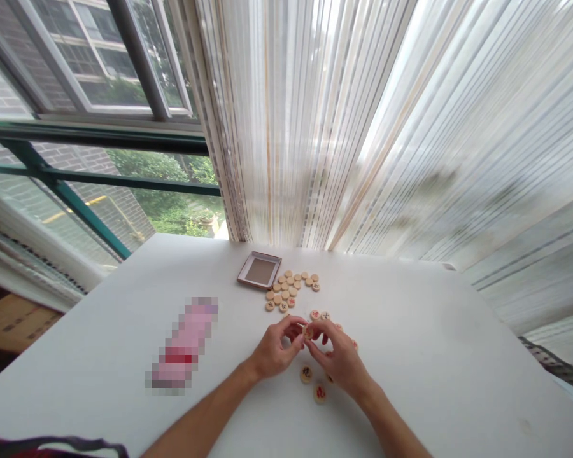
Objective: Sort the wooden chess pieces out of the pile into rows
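Between the fingertips of both hands is a round wooden xiangqi piece (308, 331) with a red character, held just above the table. My left hand (277, 346) pinches it from the left, thumb and forefinger closed at its edge. From the right, my right hand (337, 356) grips the same piece with thumb and forefinger. Close to my right hand lie a piece with a black character (306, 374) and one with a red character (319, 394). Further pieces are partly hidden beneath and behind that hand. Beyond my fingers lies another red-marked piece (315, 315).
Several xiangqi pieces, many showing plain faces (285, 295), lie grouped beyond my hands beside an open shallow box (260, 270). A blurred-out pink object (186, 343) lies left on the white table (434, 356). A striped curtain (286, 127) and window stand behind the table.
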{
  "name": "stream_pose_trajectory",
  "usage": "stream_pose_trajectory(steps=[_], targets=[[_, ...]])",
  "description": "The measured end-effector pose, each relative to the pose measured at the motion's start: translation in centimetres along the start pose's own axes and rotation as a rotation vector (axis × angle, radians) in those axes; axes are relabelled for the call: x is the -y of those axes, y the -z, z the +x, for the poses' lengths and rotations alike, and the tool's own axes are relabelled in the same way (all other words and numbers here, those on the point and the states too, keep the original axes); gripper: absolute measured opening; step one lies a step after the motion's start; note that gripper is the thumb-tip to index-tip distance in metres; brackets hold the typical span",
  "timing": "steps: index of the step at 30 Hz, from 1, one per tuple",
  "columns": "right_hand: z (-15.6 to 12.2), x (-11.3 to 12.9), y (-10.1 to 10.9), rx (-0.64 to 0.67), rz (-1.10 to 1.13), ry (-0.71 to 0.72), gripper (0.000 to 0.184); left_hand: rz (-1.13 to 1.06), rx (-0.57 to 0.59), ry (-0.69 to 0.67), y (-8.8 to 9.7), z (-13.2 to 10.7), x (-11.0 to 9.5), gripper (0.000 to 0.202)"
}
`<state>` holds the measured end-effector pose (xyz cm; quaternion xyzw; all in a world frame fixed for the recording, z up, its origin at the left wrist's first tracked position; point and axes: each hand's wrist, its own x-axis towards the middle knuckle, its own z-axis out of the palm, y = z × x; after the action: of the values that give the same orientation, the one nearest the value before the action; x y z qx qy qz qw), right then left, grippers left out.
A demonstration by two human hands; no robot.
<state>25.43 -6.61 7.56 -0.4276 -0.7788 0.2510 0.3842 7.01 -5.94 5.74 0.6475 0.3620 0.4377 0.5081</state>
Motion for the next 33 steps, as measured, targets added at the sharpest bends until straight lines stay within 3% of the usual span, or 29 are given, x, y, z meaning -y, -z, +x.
stream_pose_trajectory(steps=[22, 33], targets=[[-0.20, -0.17, -0.12, -0.027, 0.023, -0.058, 0.015, 0.093, -0.027, -0.035, -0.22, -0.13, 0.15, 0.029], [-0.16, -0.50, -0.05, -0.003, 0.035, -0.067, 0.005, 0.165, 0.021, -0.078, -0.15, -0.31, -0.01, 0.026]])
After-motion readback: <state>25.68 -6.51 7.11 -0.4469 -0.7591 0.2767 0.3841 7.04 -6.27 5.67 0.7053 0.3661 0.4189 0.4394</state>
